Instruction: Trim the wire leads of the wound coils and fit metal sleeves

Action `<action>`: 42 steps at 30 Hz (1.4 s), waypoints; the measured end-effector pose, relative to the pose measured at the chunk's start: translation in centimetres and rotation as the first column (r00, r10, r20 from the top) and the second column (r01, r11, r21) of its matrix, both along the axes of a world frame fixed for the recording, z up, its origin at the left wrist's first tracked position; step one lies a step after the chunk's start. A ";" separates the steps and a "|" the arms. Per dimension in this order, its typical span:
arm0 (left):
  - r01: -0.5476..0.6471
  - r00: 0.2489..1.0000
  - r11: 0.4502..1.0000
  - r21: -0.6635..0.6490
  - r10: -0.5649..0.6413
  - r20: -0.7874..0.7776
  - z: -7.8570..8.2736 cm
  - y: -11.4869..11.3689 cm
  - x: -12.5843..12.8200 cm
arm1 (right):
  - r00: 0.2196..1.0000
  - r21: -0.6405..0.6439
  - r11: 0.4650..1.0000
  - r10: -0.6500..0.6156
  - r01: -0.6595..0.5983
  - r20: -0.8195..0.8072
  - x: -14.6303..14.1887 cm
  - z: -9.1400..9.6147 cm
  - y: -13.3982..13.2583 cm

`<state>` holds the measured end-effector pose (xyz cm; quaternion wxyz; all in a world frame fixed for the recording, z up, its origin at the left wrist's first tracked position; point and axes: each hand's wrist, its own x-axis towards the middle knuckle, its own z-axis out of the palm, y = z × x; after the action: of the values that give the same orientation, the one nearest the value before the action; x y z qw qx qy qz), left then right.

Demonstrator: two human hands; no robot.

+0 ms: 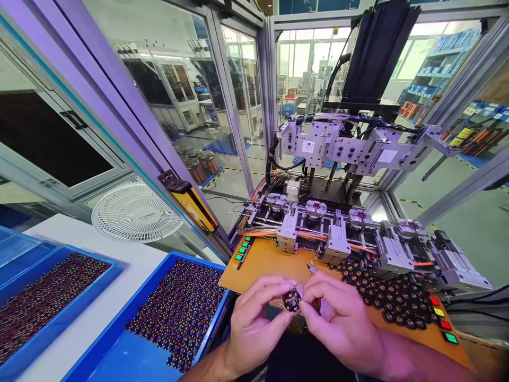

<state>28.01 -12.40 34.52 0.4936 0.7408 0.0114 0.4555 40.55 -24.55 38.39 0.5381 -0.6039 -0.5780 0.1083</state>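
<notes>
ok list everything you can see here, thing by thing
small wound coil part: one, dark with copper windings, held between the fingertips of both hands
blue trays: two full of coil parts, lower left on the white table; the edge of a third at far left
loose coil parts: a pile, dark and copper, on the orange board at right
winding machine: one, silver, four stations in a row behind the board
buttons: green row at the board's left; red, yellow, red, green at right
fan: one, white, left behind the table
light curtain bar: one, yellow and black, on the frame
left hand: pinching the part
right hand: pinching the part
</notes>
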 end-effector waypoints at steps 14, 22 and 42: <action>0.022 1.000 1.000 -0.002 -0.022 -0.009 0.4 0.2 0.1 | 0.806 -0.315 0.936 -0.066 -0.153 -0.588 -0.4 -0.4 0.0; 0.061 0.997 0.992 -0.114 -0.067 -0.047 0.3 -0.1 0.2 | 0.704 -0.336 0.915 -0.087 -0.223 -0.704 -0.6 -0.3 0.1; 0.135 0.983 0.944 -0.303 -0.165 -0.075 0.6 -0.1 0.2 | 0.726 -0.308 0.926 -0.058 -0.217 -0.685 -0.2 -0.1 -0.6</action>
<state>28.22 -12.54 35.08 0.6310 0.6789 0.0477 0.3723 40.36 -25.20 38.33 0.5843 -0.5851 -0.3343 0.4522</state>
